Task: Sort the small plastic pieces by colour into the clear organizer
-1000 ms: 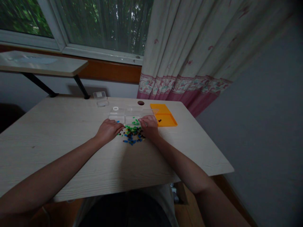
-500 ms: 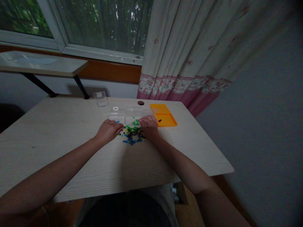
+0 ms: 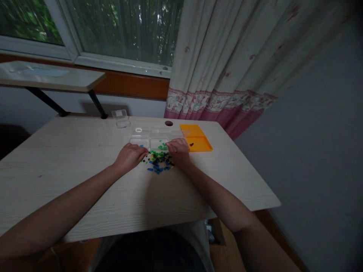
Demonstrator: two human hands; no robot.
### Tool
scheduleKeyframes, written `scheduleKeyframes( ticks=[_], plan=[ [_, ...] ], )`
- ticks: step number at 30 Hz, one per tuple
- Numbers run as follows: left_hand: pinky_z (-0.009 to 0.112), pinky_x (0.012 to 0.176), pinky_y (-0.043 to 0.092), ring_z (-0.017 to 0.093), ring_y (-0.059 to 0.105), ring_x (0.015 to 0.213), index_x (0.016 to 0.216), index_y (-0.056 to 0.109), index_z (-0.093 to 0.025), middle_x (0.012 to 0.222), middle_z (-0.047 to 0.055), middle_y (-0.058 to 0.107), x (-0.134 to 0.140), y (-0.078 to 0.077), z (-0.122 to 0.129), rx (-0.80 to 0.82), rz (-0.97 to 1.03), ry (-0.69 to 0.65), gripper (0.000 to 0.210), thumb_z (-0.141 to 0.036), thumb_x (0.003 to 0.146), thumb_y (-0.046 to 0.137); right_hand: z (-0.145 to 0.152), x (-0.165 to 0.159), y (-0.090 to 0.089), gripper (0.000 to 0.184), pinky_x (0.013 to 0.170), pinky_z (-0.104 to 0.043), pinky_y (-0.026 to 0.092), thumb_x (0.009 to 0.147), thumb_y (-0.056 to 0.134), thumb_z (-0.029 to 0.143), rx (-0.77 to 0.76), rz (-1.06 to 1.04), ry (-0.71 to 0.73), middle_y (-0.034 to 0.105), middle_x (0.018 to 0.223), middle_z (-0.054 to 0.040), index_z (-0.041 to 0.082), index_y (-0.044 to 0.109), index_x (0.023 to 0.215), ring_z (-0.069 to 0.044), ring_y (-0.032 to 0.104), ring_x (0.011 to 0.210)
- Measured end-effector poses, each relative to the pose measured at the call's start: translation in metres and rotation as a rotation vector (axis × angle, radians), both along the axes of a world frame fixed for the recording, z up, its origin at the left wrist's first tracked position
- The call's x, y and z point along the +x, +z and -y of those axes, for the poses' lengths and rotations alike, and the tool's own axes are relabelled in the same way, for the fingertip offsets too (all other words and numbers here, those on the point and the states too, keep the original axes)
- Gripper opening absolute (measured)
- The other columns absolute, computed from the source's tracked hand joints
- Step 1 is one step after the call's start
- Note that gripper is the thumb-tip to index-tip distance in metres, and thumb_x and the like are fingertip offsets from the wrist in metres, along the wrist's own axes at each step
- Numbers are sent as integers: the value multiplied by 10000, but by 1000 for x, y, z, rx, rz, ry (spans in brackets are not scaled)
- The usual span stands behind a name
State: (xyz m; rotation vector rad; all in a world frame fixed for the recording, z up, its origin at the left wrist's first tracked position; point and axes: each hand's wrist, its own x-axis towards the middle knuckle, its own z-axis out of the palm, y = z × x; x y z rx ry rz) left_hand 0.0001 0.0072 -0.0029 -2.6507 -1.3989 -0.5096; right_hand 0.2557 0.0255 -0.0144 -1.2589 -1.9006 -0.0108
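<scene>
texts, labels: none readable | brands, numbers, signs: none readable | on or around pale wood-grain desk

Looks like a home — floral curtain, window, desk.

Left grip and right grip flank small colourful pieces.

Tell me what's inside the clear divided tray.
Clear tray: green pieces in the middle compartment, a blue piece at left. The right hand covers much of the tray's right end, hiding anything there.
</scene>
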Motion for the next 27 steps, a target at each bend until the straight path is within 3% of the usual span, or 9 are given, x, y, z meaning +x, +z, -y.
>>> scheduleKeyframes(
  ticks=[7,12,19,27],
  plan=[
    [364,785,437,234,670,843,992,704,-212,873,79,734,0,-2,-1,6,21,-13,309,-371,958,442,-2,1,-2,165,869,-375,392,912,589,309,-13,0,6,700,900,-33,237,722,847,-188,551,919],
    [333,793,446,208,662,804,961,702,-211,825,55,731,1,2,1,-36,188,4,319,-416,947,458,2,-1,1,179,891,-373,380,919,573,323,-1,19,44,695,908,-34,238,726,880,-187,549,941],
    [208,542,376,116,518,537,930,699,-193,549,-43,571,14,3,9,-306,561,2,329,-459,903,506,20,-14,15,195,958,-367,337,879,627,395,10,187,264,690,989,-7,305,716,1027,-190,542,1041],
    [189,471,284,90,396,486,892,686,-171,525,-61,472,25,1,15,-466,709,-34,350,-487,885,535,27,-18,17,177,954,-365,332,899,598,417,43,236,283,714,946,-1,296,717,948,-184,556,1016]
  ],
)
